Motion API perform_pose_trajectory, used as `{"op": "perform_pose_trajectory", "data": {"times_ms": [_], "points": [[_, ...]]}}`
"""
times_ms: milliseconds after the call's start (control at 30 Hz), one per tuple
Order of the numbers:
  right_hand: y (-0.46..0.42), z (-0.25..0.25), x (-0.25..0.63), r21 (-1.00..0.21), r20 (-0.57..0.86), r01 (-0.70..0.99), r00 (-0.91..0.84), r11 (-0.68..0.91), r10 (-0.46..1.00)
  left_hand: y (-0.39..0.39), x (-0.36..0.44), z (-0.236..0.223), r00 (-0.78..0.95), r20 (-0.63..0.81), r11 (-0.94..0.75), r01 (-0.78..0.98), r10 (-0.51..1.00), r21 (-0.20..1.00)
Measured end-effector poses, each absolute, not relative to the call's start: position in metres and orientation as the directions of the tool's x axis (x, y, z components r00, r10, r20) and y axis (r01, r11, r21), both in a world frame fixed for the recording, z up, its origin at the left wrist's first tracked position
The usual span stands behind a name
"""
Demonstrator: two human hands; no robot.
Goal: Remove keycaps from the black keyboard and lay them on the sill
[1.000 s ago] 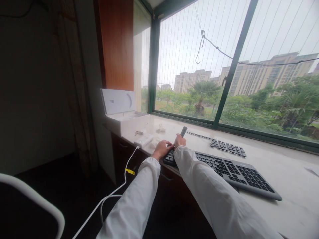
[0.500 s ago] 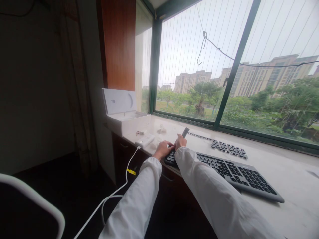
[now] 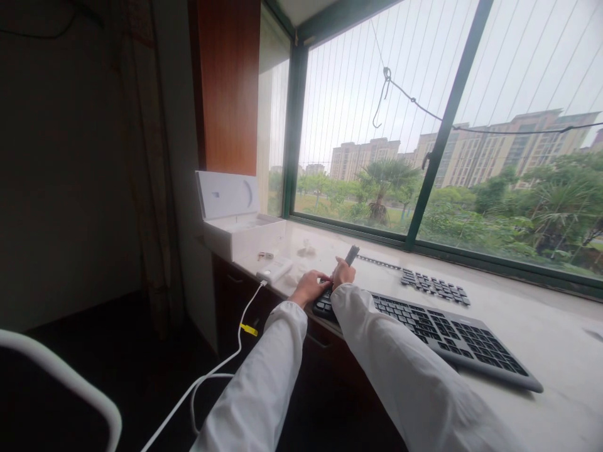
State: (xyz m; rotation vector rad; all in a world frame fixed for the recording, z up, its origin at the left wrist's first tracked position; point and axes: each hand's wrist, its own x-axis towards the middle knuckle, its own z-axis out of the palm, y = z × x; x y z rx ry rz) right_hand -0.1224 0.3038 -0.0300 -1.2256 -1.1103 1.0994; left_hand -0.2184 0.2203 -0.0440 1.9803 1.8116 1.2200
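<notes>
A dark keyboard (image 3: 443,336) lies on the pale windowsill counter (image 3: 527,326). My left hand (image 3: 309,287) rests on the keyboard's left end, fingers curled down onto the keys. Just beside it, my right hand (image 3: 343,274) is closed round a slim dark tool (image 3: 351,255) that points up and away from the keys. Both arms wear white sleeves. A group of loose dark keycaps (image 3: 433,286) lies in rows on the counter behind the keyboard.
An open white box (image 3: 238,220) stands at the counter's left end, with a small white device (image 3: 276,270) and its white cable (image 3: 226,361) hanging off the edge. A large window (image 3: 424,125) runs behind. A white chair rim (image 3: 56,376) sits lower left.
The view has shifted slightly; both hands stay at the keyboard's left end. My right hand with the tool has edged a little to the right and tilted.
</notes>
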Motion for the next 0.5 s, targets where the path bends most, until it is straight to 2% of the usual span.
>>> {"op": "perform_pose_trajectory", "data": {"times_ms": [133,500], "points": [[0.3038,-0.0309,-0.1234,-0.999,-0.013,-0.046,0.226,-0.003,0.974,0.2245,-0.2195,-0.0484,-0.093,0.434,-0.233,0.735,0.896,0.637],[0.3047,-0.0333,-0.1239,-0.997,0.035,-0.058,0.208,0.048,0.978,0.2250,-0.2198,-0.0480,-0.095,0.426,-0.226,0.734,0.900,0.641]]}}
